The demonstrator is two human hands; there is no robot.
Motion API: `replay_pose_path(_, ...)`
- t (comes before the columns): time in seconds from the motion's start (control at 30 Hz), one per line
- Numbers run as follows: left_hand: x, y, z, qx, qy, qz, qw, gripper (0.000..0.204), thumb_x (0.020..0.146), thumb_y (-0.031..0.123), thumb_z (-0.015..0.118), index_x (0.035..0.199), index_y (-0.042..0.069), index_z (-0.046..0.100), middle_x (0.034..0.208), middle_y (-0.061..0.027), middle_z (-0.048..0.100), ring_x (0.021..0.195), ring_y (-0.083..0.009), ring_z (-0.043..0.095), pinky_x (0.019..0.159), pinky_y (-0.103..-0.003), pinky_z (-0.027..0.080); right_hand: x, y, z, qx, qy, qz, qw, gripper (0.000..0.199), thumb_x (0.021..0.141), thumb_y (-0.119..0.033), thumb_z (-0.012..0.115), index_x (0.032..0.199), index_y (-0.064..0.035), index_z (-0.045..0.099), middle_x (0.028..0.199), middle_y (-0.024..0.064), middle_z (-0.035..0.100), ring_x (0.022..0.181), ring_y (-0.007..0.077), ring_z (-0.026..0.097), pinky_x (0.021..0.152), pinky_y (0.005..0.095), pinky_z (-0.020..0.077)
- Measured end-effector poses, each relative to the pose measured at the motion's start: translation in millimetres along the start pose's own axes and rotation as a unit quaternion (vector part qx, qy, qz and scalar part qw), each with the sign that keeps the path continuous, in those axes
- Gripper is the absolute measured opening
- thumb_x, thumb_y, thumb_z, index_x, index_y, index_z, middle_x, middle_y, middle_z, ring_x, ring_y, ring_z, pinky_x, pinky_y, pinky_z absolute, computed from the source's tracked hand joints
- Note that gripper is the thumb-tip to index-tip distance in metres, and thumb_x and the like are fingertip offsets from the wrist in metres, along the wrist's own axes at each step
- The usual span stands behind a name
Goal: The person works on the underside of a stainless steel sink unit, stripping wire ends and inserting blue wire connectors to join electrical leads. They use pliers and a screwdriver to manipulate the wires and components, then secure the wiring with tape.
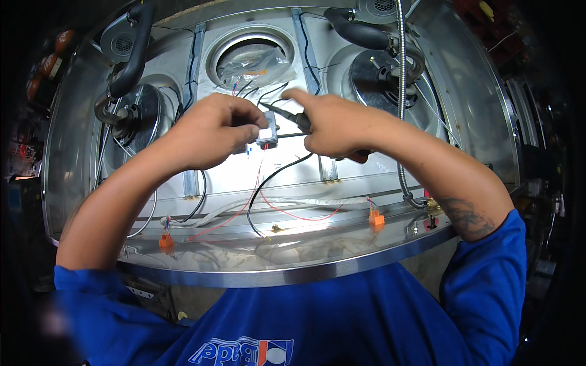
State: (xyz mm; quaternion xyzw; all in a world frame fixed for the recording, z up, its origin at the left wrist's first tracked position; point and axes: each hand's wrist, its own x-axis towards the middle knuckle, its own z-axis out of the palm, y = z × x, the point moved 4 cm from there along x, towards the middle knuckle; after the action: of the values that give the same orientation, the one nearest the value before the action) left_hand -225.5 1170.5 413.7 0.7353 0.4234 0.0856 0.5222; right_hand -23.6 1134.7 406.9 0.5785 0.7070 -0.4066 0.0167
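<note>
Left hand (213, 131) pinching small grey rectangular module (267, 135) at centre of upturned steel cooktop underside (476, 104). Right hand (332, 125) clenched around black-handled needle-nose pliers (287, 113), tips touching module's top. Red and black wires (268, 183) trailing below; orange connectors (376, 218) near front rim.

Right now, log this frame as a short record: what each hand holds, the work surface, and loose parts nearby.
left hand: pinches a small grey module
right hand: grips needle-nose pliers, tips just above the module
surface: upturned steel appliance panel
wiring: red wire and black wire hang from the module
nearby: orange connectors, plastic bag in the round opening
</note>
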Motion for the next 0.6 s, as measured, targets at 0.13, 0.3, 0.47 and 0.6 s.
replay_pose_path(0.13, -38, 29, -24, -0.058, 0.024, 0.061, 0.996, 0.018, 0.092, 0.005, 0.068, 0.107, -0.005, 0.072, 0.086, -0.0057, 0.071, 0.080, -0.0102, 0.064, 0.070, -0.027, 0.053, -24, -7, -46, 0.024, 0.074, 0.002, 0.997, 0.067, 0.076, -0.007, 0.064, 0.139, -0.0040, 0.042, 0.088, 0.0179, 0.071, 0.065, 0.0266, 0.070, 0.062, 0.0378, 0.0556)
replay_pose_path(0.3, -70, 42, -45, -0.208, 0.099, 0.090, 0.969, 0.023, 0.092, 0.011, 0.074, 0.110, -0.003, 0.073, 0.096, -0.0089, 0.073, 0.086, -0.0137, 0.068, 0.074, -0.028, 0.055, -61, -19, -50, 0.119, -0.041, 0.011, 0.992, 0.060, 0.077, -0.001, 0.066, 0.133, -0.0045, 0.046, 0.095, 0.0123, 0.067, 0.076, 0.0204, 0.066, 0.068, 0.0365, 0.0530)
replay_pose_path(0.47, -78, 49, -57, -0.315, 0.136, 0.121, 0.931, 0.020, 0.091, 0.006, 0.075, 0.108, -0.002, 0.069, 0.096, -0.0116, 0.072, 0.087, -0.0179, 0.072, 0.073, -0.028, 0.058, -102, -32, -57, 0.001, 0.219, -0.163, 0.962, 0.037, 0.070, -0.008, 0.070, 0.103, 0.0004, 0.055, 0.093, 0.0173, 0.066, 0.080, 0.0287, 0.064, 0.073, 0.0394, 0.0512)
replay_pose_path(0.6, -82, 55, -59, -0.310, 0.146, 0.153, 0.927, 0.018, 0.091, 0.004, 0.073, 0.107, -0.002, 0.067, 0.099, -0.0123, 0.072, 0.091, -0.0200, 0.073, 0.079, -0.031, 0.060, -122, -40, -64, -0.074, 0.309, -0.291, 0.902, 0.016, 0.065, -0.009, 0.066, 0.077, 0.0007, 0.060, 0.097, 0.0155, 0.068, 0.085, 0.0354, 0.063, 0.077, 0.0419, 0.0523)
